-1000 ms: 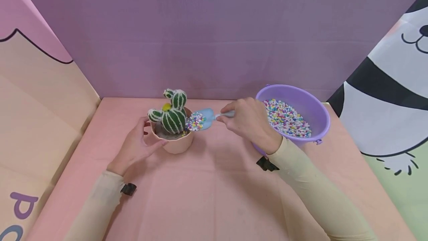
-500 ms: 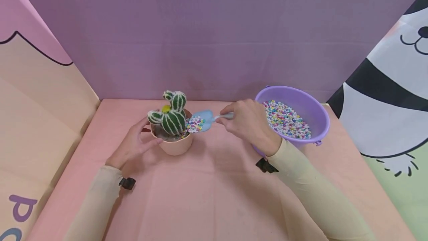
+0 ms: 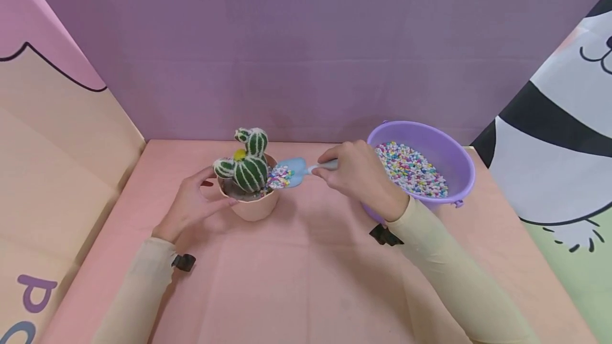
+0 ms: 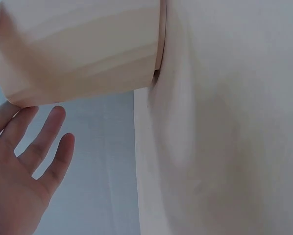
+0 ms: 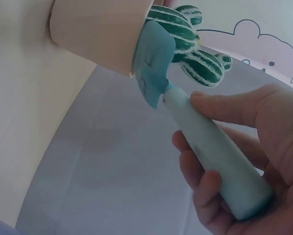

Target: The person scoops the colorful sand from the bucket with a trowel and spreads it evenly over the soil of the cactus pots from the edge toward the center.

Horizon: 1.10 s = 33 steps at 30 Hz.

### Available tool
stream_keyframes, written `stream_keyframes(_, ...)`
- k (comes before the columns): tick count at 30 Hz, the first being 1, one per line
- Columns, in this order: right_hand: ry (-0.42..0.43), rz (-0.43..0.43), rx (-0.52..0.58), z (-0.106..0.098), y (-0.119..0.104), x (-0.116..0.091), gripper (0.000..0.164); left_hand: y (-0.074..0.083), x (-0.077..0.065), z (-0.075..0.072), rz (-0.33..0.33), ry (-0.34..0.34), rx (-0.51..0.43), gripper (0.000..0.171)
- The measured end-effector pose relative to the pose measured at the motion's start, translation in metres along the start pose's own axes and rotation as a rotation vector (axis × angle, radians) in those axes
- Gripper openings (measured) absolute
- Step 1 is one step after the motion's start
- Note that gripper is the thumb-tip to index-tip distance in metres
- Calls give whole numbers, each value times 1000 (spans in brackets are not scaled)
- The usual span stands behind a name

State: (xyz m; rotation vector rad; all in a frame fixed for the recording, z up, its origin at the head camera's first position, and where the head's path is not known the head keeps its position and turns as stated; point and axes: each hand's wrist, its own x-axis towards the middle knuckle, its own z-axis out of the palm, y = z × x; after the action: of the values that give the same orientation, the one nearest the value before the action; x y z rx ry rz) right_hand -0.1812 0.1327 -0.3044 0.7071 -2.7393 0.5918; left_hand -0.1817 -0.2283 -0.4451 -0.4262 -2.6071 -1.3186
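A potted cactus (image 3: 251,173) with white stripes and a yellow flower stands in a peach flower pot (image 3: 253,209) with grey soil. My left hand (image 3: 191,203) holds the pot from the left, thumb at the front rim and two fingertips against it in the left wrist view. With my right hand (image 3: 360,174) I grip the pale handle (image 5: 215,152) of a small blue shovel (image 3: 298,170). Its blade leans over the pot's right rim, tip close to the cactus. Colourful pellets (image 3: 280,176) lie on the blade, and some show on the soil below its tip.
A purple bucket (image 3: 449,161) partly filled with colourful pellets (image 3: 413,171) stands at the right, behind my right wrist. A pink cloth (image 3: 287,280) covers the table. A purple backdrop (image 3: 306,57) rises along its back edge, with printed panels at both sides.
The shovel's blade has dipped slightly at the pot's rim, and more pellets show on the soil beside the cactus. Both hands keep their places, with only small shifts.
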Motion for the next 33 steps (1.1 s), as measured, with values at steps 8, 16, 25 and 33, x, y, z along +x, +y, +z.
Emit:
stream_keyframes(8,-35,40,67,-5,3,-1,21,5,-5,5,-8,69,2,84)
stream_keyframes(16,-4,42,110,-3,5,-1,22,6,-7,4,33,83,28,86)
stream_keyframes(25,34,108,258,2,12,-7,21,0,-4,0,116,10,-8,83)
stream_keyframes(33,81,81,270,-1,9,-7,18,1,-4,2,56,28,-32,83)
